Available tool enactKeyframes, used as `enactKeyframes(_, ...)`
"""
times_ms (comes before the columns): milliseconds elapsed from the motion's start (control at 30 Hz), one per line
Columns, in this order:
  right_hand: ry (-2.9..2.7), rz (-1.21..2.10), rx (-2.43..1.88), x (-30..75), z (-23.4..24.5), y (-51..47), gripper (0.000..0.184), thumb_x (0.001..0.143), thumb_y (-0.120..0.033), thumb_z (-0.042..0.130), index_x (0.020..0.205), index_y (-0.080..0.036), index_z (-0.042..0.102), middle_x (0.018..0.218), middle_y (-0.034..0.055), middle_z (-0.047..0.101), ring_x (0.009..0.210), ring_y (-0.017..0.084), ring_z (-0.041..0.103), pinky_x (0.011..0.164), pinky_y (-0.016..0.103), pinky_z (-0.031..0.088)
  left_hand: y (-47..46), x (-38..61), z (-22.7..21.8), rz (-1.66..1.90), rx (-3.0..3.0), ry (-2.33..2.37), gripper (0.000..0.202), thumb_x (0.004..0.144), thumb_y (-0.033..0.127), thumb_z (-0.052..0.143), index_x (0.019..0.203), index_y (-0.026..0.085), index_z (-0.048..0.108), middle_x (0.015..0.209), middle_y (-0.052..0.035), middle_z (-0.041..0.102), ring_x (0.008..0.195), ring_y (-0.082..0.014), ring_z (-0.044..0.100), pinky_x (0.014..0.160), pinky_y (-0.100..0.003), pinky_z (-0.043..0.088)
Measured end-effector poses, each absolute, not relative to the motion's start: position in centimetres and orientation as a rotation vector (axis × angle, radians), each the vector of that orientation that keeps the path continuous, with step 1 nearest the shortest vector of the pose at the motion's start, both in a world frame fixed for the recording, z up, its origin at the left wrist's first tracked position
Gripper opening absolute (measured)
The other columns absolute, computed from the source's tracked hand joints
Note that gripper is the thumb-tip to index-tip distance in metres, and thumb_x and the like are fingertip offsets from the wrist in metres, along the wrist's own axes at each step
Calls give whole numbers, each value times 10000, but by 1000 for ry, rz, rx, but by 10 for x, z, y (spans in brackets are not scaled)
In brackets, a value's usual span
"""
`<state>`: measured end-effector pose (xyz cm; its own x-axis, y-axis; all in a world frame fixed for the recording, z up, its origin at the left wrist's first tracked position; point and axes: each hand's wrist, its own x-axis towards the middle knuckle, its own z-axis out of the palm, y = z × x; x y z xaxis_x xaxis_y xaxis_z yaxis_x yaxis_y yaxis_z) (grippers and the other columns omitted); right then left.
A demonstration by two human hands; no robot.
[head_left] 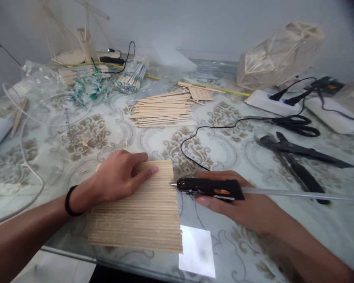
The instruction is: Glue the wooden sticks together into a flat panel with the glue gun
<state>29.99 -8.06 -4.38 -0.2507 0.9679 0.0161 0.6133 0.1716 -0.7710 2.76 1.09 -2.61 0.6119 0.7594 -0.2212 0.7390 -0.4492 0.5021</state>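
Note:
A flat panel of wooden sticks (138, 220), laid side by side, rests near the table's front edge. My left hand (120, 177) lies over its far left part, thumb on the sticks and index finger along the far edge, holding it; the other fingers are mostly hidden. In my right hand (238, 204) is a black hot glue gun (209, 186), fingers wrapped round it. Its metal tip points left and meets or nearly meets the panel's right edge. From the back of the gun a long translucent glue stick (297, 193) reaches right.
Loose wooden sticks (165, 108) lie beyond the panel. Black scissors (297, 124) and black pliers (295, 165) are at right, near a white power strip (271, 103) and a stick frame (280, 55). Packed sticks (132, 74) lie at back left. A black cord (191, 133) crosses the table.

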Motion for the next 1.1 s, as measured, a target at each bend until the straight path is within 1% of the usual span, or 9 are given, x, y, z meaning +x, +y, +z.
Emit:
enactKeyframes(167, -1980, 1017, -1363, 303, -43, -78, 120, 903, -378, 690, 846, -289, 746, 714, -14, 712, 641, 214, 705, 616, 317, 593, 9, 27, -26, 78, 2281, 1188, 500, 973, 589, 419, 656, 202, 404, 562, 29, 399, 545, -129, 363, 580, -313, 206)
enactKeyframes(267, -1990, 1002, -1362, 303, -44, -78, 193, 895, -403, 701, 749, -277, 708, 656, -8, 651, 600, 208, 655, 576, 318, 550, 10, 25, -27, 84, 2279, 1193, 491, 971, 577, 426, 655, 201, 406, 557, 32, 400, 537, -126, 358, 579, -310, 203)
enactKeyframes(367, -1987, 1044, -1355, 303, -45, -78, 246, 892, -429, 704, 703, -273, 689, 627, -2, 617, 567, 207, 608, 531, 323, 504, 11, 24, -26, 109, 2288, 1195, 488, 974, 567, 435, 654, 201, 401, 555, 35, 398, 536, -123, 356, 576, -308, 203)
enactKeyframes(500, -1946, 1081, -1362, 303, -43, -76, 292, 874, -463, 727, 662, -271, 669, 618, 1, 589, 557, 205, 569, 523, 331, 471, 13, 24, -27, 138, 2294, 1210, 489, 974, 564, 435, 648, 200, 394, 544, 40, 382, 534, -122, 351, 576, -304, 208)
enactKeyframes(633, -1943, 1143, -1323, 301, -41, -76, 311, 862, -450, 741, 622, -272, 654, 618, 3, 565, 553, 200, 544, 522, 336, 443, 15, 22, -28, 172, 2299, 1228, 489, 979, 555, 429, 647, 198, 392, 546, 44, 366, 530, -117, 352, 578, -299, 212)
enactKeyframes(800, -1850, 1192, -1331, 298, -42, -78, 304, 838, -492, 773, 630, -287, 689, 599, 3, 546, 548, 205, 526, 513, 343, 433, 18, 22, -27, 196, 2308, 1247, 494, 979, 555, 419, 643, 196, 386, 555, 42, 371, 535, -115, 361, 577, -296, 221)
enactKeyframes(967, -1856, 1244, -1291, 301, -40, -76, 315, 827, -465, 795, 612, -272, 671, 579, -10, 528, 532, 187, 514, 508, 325, 421, 20, 21, -26, 203, 2283, 1231, 501, 981, 561, 427, 643, 194, 384, 563, 46, 369, 533, -110, 369, 568, -288, 236)
enactKeyframes(1033, -1818, 1285, -1323, 306, -39, -77, 275, 813, -470, 812, 673, -261, 702, 596, -10, 568, 544, 185, 541, 512, 316, 432, 21, 21, -26, 228, 2253, 1229, 508, 987, 564, 426, 642, 193, 386, 568, 47, 368, 533, -107, 368, 562, -284, 243)
enactKeyframes(1100, -1722, 1332, -1372, 312, -40, -79, 278, 813, -510, 812, 784, -241, 748, 663, 11, 652, 590, 198, 597, 522, 309, 453, 22, 22, -26, 283, 2193, 1252, 513, 989, 569, 436, 643, 194, 381, 582, 48, 356, 548, -108, 358, 554, -277, 251)
